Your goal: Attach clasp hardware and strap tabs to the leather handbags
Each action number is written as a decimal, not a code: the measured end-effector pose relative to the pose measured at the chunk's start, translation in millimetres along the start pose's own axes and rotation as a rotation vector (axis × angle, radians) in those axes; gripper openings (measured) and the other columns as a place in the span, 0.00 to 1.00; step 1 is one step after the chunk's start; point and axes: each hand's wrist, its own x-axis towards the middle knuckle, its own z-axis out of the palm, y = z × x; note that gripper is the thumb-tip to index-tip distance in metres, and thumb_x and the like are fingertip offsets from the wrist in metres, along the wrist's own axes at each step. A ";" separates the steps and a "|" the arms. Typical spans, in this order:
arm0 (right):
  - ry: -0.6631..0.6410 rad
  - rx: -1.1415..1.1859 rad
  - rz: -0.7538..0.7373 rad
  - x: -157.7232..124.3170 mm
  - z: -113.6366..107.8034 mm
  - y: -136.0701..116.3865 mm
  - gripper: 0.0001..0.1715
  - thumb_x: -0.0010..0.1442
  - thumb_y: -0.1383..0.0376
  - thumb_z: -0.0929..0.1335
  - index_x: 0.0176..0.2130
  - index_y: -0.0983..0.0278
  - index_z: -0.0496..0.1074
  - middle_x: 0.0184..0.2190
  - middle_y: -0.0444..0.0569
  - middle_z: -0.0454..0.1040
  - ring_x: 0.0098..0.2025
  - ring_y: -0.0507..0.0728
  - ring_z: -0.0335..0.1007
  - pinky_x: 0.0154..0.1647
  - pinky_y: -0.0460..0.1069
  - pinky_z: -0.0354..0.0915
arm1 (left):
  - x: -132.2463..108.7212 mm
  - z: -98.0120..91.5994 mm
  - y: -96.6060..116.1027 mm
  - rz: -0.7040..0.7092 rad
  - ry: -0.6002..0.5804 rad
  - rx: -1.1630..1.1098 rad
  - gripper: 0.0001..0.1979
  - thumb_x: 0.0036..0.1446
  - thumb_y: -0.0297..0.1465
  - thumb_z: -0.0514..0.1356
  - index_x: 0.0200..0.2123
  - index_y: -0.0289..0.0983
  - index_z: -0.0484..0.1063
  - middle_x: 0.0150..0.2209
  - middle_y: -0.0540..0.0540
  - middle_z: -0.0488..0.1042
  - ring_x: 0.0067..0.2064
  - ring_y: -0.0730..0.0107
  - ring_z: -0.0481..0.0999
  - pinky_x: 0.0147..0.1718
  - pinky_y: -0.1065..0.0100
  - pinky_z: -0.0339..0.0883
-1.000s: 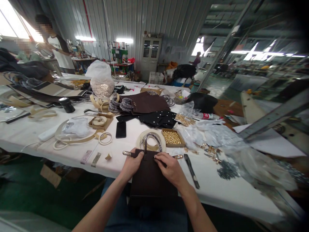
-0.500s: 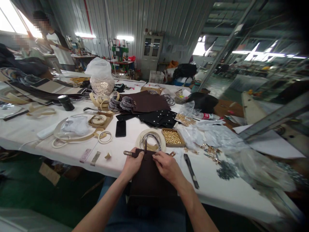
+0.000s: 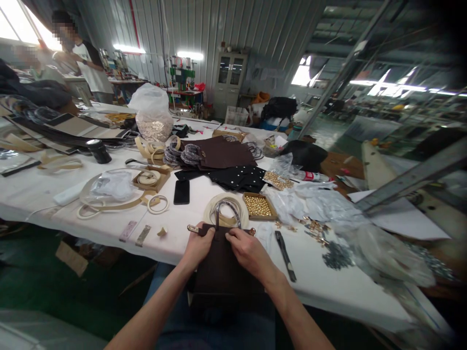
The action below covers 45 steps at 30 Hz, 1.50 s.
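A dark brown handbag rests at my lap against the table's front edge. Its handle, partly wrapped in clear plastic, arches up from the top edge. My left hand is closed on the bag's upper left side, thumb pressed near the handle's left base. A gold-coloured metal fitting sticks out to the left of that hand. On the upper right side my right hand pinches the bag close to the handle's other base, and what lies under its fingertips is hidden. Another metal fitting shows just behind it.
Behind the bag lie a roll of pale tape and a box of gold studs. A box cutter is at the right, near loose metal fittings. A phone and brown bag panels lie farther back. Two people are at the far left.
My view has shifted slightly, so the table things sit a little farther left. Both hands keep their hold on the handbag, and the right-hand metal fitting is now more hidden.
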 end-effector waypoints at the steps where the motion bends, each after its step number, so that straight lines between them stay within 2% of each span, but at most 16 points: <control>1: 0.025 0.059 0.000 -3.4 0.9 1.6 0.26 0.77 0.74 0.60 0.64 0.60 0.77 0.58 0.57 0.78 0.58 0.63 0.80 0.57 0.58 0.80 | -0.4 -0.6 0.3 -0.017 -0.003 -0.010 0.10 0.68 0.41 0.64 0.38 0.41 0.77 0.36 0.46 0.81 0.41 0.59 0.79 0.44 0.63 0.69; 3: 0.109 0.157 0.030 -10.4 3.5 4.9 0.30 0.78 0.72 0.61 0.72 0.56 0.70 0.63 0.56 0.77 0.62 0.63 0.79 0.60 0.59 0.80 | -0.9 -1.4 1.3 -0.034 -0.015 -0.017 0.10 0.68 0.41 0.64 0.38 0.41 0.77 0.36 0.46 0.82 0.41 0.59 0.79 0.44 0.63 0.69; 4: 0.158 0.182 0.057 -13.5 5.0 6.3 0.29 0.79 0.70 0.62 0.73 0.55 0.69 0.63 0.55 0.78 0.61 0.63 0.80 0.60 0.59 0.81 | -1.1 -1.5 1.9 -0.037 -0.026 -0.014 0.10 0.68 0.42 0.64 0.38 0.41 0.76 0.36 0.46 0.82 0.41 0.59 0.79 0.44 0.63 0.69; 7: 0.236 0.181 0.085 -19.9 8.7 8.6 0.21 0.80 0.67 0.66 0.66 0.55 0.75 0.56 0.53 0.83 0.55 0.63 0.84 0.57 0.58 0.82 | -1.6 -1.3 4.4 -0.042 -0.043 -0.003 0.11 0.69 0.42 0.64 0.37 0.41 0.76 0.35 0.47 0.81 0.40 0.60 0.78 0.42 0.63 0.69; 9: 0.223 0.165 0.049 -21.9 9.7 9.6 0.17 0.80 0.68 0.66 0.61 0.56 0.79 0.54 0.53 0.84 0.54 0.61 0.84 0.57 0.57 0.82 | -2.1 -1.3 5.7 -0.040 -0.036 0.020 0.11 0.69 0.42 0.64 0.38 0.41 0.76 0.36 0.46 0.81 0.41 0.60 0.78 0.42 0.64 0.69; 15: 0.208 0.062 -0.023 -23.0 10.8 12.7 0.20 0.78 0.73 0.65 0.61 0.60 0.78 0.58 0.55 0.82 0.57 0.61 0.83 0.59 0.56 0.82 | -2.3 -2.0 3.6 -0.033 -0.049 0.042 0.10 0.70 0.40 0.63 0.39 0.40 0.76 0.37 0.46 0.82 0.41 0.62 0.79 0.42 0.64 0.69; 22: 0.143 -0.033 0.003 -17.7 17.0 10.0 0.13 0.78 0.73 0.65 0.50 0.63 0.79 0.49 0.54 0.82 0.47 0.59 0.83 0.47 0.51 0.80 | 0.1 2.3 -0.6 -0.042 -0.022 0.019 0.10 0.69 0.40 0.63 0.38 0.40 0.75 0.35 0.47 0.80 0.40 0.62 0.78 0.41 0.64 0.69; 27: 0.143 -0.116 0.055 -16.2 26.2 1.6 0.13 0.80 0.72 0.65 0.44 0.64 0.78 0.46 0.53 0.81 0.42 0.57 0.81 0.43 0.49 0.76 | 2.2 2.1 -1.5 -0.012 -0.016 0.033 0.09 0.68 0.38 0.63 0.37 0.40 0.74 0.36 0.47 0.80 0.41 0.62 0.78 0.42 0.65 0.68; 30: 0.162 -0.166 0.060 -18.4 29.0 -3.9 0.13 0.80 0.71 0.64 0.46 0.65 0.78 0.47 0.54 0.82 0.43 0.57 0.82 0.43 0.49 0.77 | 0.1 1.3 -2.8 -0.026 -0.022 0.000 0.09 0.68 0.38 0.64 0.38 0.40 0.74 0.36 0.47 0.80 0.40 0.63 0.78 0.41 0.65 0.68; 35: 0.203 -0.163 0.015 -23.4 29.3 -7.0 0.16 0.81 0.69 0.64 0.62 0.66 0.76 0.55 0.57 0.83 0.54 0.61 0.84 0.57 0.53 0.79 | -4.5 1.1 -10.5 -0.103 -0.043 -0.112 0.10 0.67 0.40 0.64 0.40 0.40 0.75 0.36 0.47 0.81 0.40 0.63 0.79 0.39 0.66 0.70; 45: 0.223 -0.278 0.013 -19.8 37.9 -11.7 0.16 0.81 0.69 0.65 0.56 0.66 0.81 0.52 0.59 0.85 0.48 0.60 0.85 0.52 0.51 0.80 | -3.1 1.4 -12.2 -0.087 -0.045 -0.129 0.09 0.67 0.39 0.64 0.38 0.40 0.73 0.34 0.48 0.79 0.37 0.65 0.78 0.35 0.68 0.68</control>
